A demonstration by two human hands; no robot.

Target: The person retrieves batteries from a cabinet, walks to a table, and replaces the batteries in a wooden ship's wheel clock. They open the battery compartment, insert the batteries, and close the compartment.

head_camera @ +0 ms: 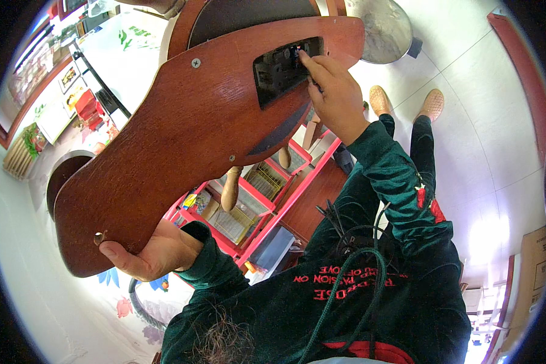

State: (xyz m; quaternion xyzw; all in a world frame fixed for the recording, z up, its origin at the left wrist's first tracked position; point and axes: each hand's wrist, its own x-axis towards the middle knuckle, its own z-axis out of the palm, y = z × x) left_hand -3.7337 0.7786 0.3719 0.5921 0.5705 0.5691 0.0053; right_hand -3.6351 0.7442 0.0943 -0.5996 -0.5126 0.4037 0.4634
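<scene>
A large reddish-brown wooden panel [154,150] with curved edges slants across the view above the floor, with screws in its face. My left hand [152,255] grips its lower left end, the thumb on the near face beside a small hole. Near the upper right end is a dark, glossy four-sided inset [277,75]. My right hand [334,86] lies over that end, index finger extended onto the inset near a small reddish glow. The other fingers are partly curled, and I see nothing held. Turned wooden pegs, one a pale handle [230,189], stick out below the panel.
Beneath the panel is a pink-red framed rack [273,207] with yellow wire baskets. A round stool or table top [384,32] stands at upper right. My woven shoes [432,104] rest on the tiled floor [468,136]. A cardboard box [534,273] stands far right.
</scene>
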